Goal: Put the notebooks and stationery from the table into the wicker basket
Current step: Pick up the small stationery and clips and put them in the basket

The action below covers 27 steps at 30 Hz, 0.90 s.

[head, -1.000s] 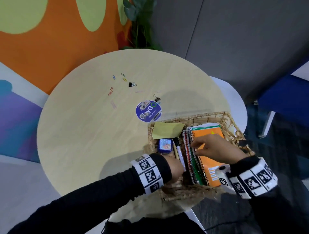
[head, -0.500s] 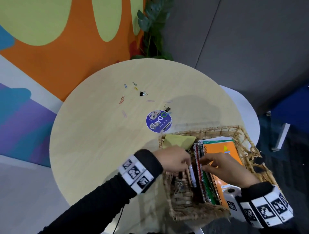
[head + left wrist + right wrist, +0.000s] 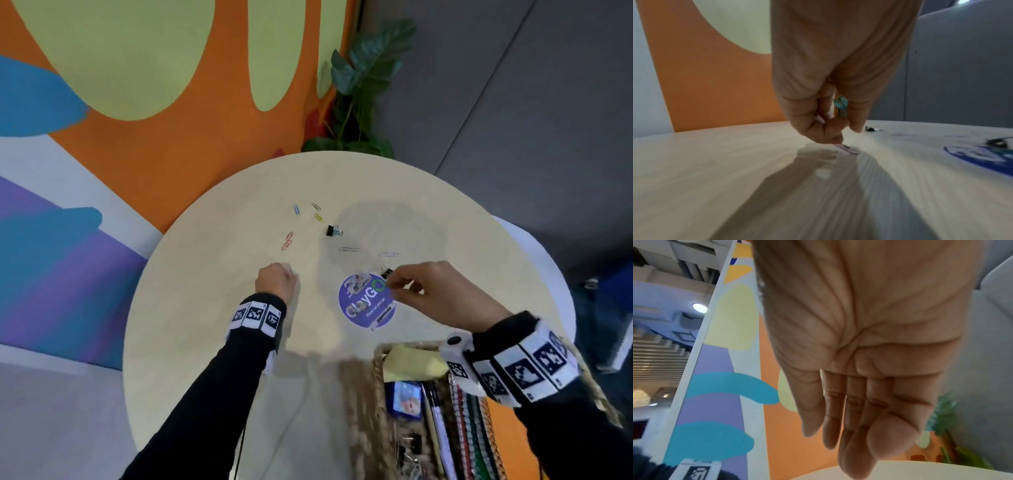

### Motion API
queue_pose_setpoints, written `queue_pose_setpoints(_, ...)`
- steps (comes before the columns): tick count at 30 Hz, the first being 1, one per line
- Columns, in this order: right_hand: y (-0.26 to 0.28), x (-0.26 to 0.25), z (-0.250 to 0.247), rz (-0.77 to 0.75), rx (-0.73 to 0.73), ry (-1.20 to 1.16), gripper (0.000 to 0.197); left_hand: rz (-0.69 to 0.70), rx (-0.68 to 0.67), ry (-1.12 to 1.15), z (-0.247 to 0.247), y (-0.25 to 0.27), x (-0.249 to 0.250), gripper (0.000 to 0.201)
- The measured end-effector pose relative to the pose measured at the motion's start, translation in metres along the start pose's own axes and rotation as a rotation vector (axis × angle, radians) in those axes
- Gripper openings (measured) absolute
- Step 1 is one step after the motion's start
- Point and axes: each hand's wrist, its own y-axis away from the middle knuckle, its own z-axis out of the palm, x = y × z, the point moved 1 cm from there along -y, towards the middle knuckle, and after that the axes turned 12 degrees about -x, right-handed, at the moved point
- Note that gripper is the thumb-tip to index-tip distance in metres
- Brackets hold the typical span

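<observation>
round table, paper clips, binder clip, sticker, basket

The wicker basket is blurred and cut off below.

Both arms in long black sleeves, reaching to the wrists; each wrist carries a white band of square black-and-white coded markers, left band, right band; right band bears a small white block with a round black lens; left hand and right hand bare, ungloved.
</observation>
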Motion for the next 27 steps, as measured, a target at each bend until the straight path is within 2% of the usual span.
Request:
queue_pose_setpoints(5, -0.077, -0.009, -0.004, -0.034, -0.111, 0.146, 0.016, -0.074, -0.036, -0.012, -0.003, -0.032, 0.006, 0.027)
queue_pose_setpoints(9, -0.134, -0.015, 0.003, -0.014, -0.191, 0.163, 0.019, -0.097, -0.04, -0.056, -0.005, -0.042, 0.002, 0.029)
queue_pose_setpoints(14, -0.211, -0.028, 0.031, -0.023, -0.21, 0.201, 0.022, -0.011, -0.06, -0.139, 0.0, -0.035, -0.008, 0.022)
queue_pose_setpoints(21, -0.282, -0.038, 0.07, -0.099, -0.144, 0.258, 0.023, 0.159, 0.037, -0.351, 0.015, -0.016, -0.035, 0.017)
queue_pose_setpoints(24, -0.297, -0.033, 0.078, -0.106, -0.18, 0.383, 0.021, 0.181, 0.029, -0.254, 0.017, -0.006, -0.046, 0.022)
queue_pose_setpoints(27, -0.305, -0.03, 0.077, -0.12, -0.225, 0.479, 0.011, 0.173, 0.026, -0.157, 0.019, 0.011, -0.056, 0.023)
